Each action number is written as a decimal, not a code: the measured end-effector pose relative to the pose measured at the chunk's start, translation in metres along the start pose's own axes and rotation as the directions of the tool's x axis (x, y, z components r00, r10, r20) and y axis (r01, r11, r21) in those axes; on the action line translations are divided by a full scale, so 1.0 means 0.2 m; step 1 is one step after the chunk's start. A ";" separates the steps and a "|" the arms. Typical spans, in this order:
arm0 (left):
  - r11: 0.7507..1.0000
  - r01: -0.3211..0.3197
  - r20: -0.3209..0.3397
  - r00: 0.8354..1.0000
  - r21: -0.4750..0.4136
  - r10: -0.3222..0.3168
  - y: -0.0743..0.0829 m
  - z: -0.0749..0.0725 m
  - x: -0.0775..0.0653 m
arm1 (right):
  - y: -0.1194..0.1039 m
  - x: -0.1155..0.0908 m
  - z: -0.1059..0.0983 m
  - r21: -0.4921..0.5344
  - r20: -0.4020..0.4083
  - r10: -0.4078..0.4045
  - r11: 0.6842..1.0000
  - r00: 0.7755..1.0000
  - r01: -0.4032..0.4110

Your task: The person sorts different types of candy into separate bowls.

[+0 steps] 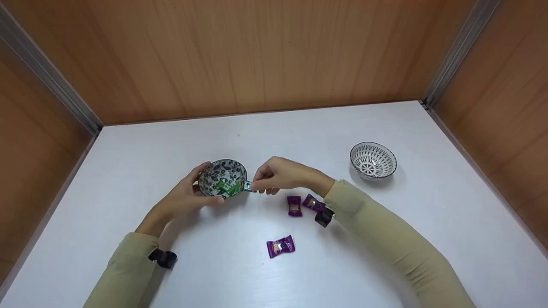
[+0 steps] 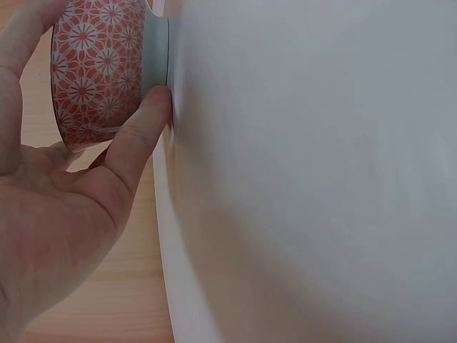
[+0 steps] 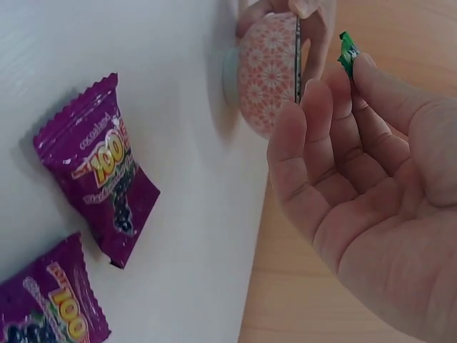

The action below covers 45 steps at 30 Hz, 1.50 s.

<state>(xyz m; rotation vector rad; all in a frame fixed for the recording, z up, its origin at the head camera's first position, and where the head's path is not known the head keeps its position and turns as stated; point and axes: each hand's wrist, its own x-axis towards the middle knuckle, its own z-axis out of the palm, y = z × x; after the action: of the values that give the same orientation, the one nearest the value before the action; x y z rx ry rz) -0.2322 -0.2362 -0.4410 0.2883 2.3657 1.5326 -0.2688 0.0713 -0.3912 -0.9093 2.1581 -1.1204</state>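
Observation:
My left hand [image 1: 187,194] holds a small bowl [image 1: 219,170] by its side; the bowl has a dark flower pattern inside and a red floral outside, clear in the left wrist view. Inside it lie green-wrapped candies [image 1: 227,188], too small to tell apart. Just over the bowl's right rim, my right hand [image 1: 280,174] pinches a green-wrapped candy [image 3: 348,54] between thumb and index finger. Below the right hand lie two purple-wrapped candies, one upright [image 1: 294,206] and one slanted [image 1: 313,202] beside the wrist camera. The bowl's base rests on or close to the table.
Another purple-wrapped candy [image 1: 281,246] lies nearer the front. A second bowl [image 1: 373,161], black and white, stands to the right on the white table [image 1: 222,273]. Wooden panels [image 1: 265,55] enclose the table at the back and sides.

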 end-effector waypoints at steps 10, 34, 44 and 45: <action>1.000 -0.008 -0.004 1.000 0.004 0.008 -0.01 -0.01 -0.01 | 0.02 0.10 0.07 0.097 0.002 0.062 0.993 0.998 -0.062; 1.000 0.000 0.004 1.000 -0.008 0.000 0.00 0.00 0.00 | 0.04 0.18 0.15 0.216 -0.090 0.149 0.968 0.985 -0.127; 1.000 -0.001 0.010 1.000 -0.016 0.002 0.01 0.00 0.00 | 0.03 0.19 0.16 0.213 -0.085 0.154 0.968 0.984 -0.133; 1.000 0.000 0.013 1.000 -0.019 0.000 0.01 0.00 0.00 | 0.03 0.19 0.16 0.214 -0.084 0.157 0.967 0.984 -0.136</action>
<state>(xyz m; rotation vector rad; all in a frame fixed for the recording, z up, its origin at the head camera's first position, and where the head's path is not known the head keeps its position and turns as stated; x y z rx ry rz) -0.2316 -0.2352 -0.4382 0.2929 2.3395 1.5480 -0.2715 0.0285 -0.4185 -0.6016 2.0994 -1.3116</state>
